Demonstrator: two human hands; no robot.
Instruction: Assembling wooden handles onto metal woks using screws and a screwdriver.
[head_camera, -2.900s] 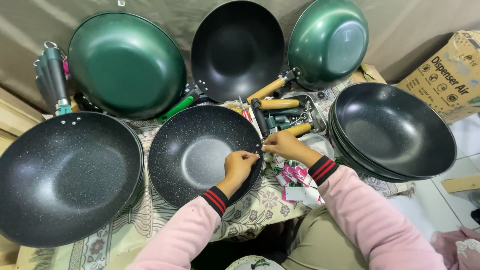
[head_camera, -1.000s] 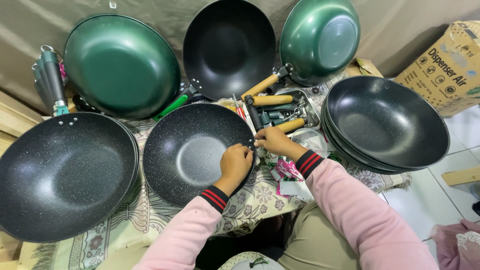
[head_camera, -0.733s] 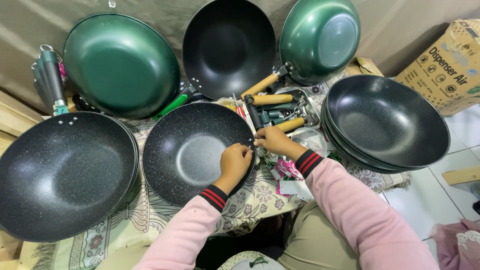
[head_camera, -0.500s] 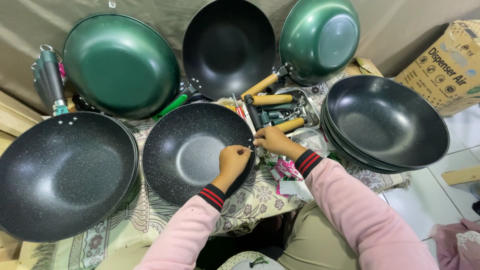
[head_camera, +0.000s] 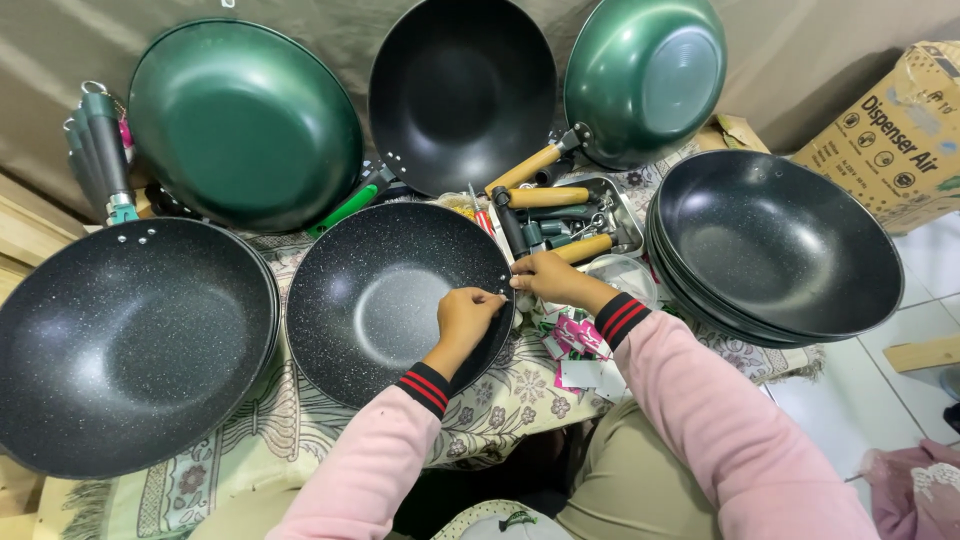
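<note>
A black speckled wok (head_camera: 385, 300), round and handleless, is seen lying at the centre of the table (head_camera: 250, 450) on a floral cloth. Its right rim is met by the left hand (head_camera: 468, 315), fingers curled inward over the edge, and by the right hand (head_camera: 545, 280), fingertips pinched at the rim's rivet holes; what is pinched cannot be told. A tray of wooden handles (head_camera: 570, 220) is placed just beside. Stacked black woks (head_camera: 780, 250) are noted right, a larger speckled wok (head_camera: 125, 340) left, green woks (head_camera: 245, 125) behind.
</note>
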